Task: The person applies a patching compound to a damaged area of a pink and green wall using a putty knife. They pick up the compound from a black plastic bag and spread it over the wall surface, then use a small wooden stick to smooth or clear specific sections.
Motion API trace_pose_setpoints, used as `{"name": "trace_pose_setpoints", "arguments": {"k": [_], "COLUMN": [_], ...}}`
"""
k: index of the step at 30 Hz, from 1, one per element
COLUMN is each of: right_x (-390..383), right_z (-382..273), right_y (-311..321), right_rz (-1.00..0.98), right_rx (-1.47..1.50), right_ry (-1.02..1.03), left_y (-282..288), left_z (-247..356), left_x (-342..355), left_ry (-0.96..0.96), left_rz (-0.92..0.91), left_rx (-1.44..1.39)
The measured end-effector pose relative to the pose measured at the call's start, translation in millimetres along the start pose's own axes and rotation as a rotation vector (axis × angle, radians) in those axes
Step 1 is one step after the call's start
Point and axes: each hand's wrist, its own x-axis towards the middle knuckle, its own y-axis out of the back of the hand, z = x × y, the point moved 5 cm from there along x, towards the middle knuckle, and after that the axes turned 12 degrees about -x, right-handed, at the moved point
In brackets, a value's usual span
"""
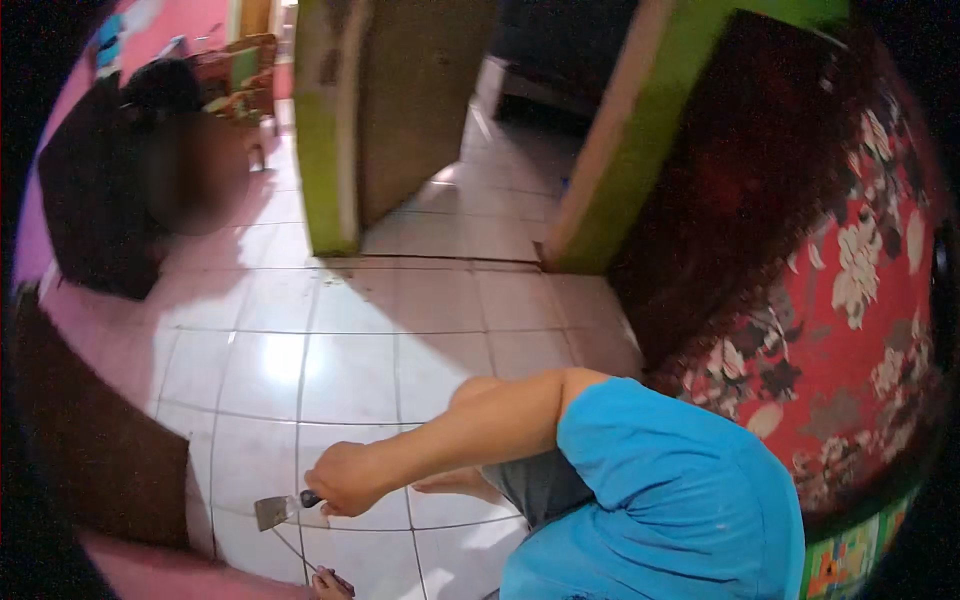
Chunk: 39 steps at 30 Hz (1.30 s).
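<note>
Holding a scraper (272, 513) in the right hand (350, 479) over the tiles (350, 376), and having the left hand (329, 585) near it.

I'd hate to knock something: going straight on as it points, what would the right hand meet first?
With the scraper leading, the right hand would probably meet the dark brown panel at the left, near its lower corner. The scraper could touch the tiled floor sooner; depth is unclear.
</note>
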Motion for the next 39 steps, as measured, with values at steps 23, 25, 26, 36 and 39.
{"name": "trace_pose_setpoints", "arguments": {"k": [23,25,26,36,39], "right_x": [45.4,52.6,51.8,27.1,24.8], "right_z": [-168.0,-180.8,-181.4,-171.9,-145.6], "right_y": [-46.7,-56.1,-62.1,-69.1,-63.6], "right_rz": [-0.379,-0.444,-0.497,-0.523,-0.323], "right_rx": [-0.282,-0.282,-0.291,-0.374,-0.387], "right_ry": [0.619,0.69,0.668,0.737,0.716], "left_y": [16.5,12.4,12.5,261.9,317.0], "left_z": [56.0,38.5,25.4,-141.6,-181.4], "left_x": [-421.8,-482.9,-509.0,-713.4,-718.8], "left_ry": [-0.239,-0.24,-0.177,0.3,0.44], "left_rz": [0.964,1.13,1.214,1.883,1.927], "left_rx": [-0.159,-0.154,-0.128,1.11,0.83]}}
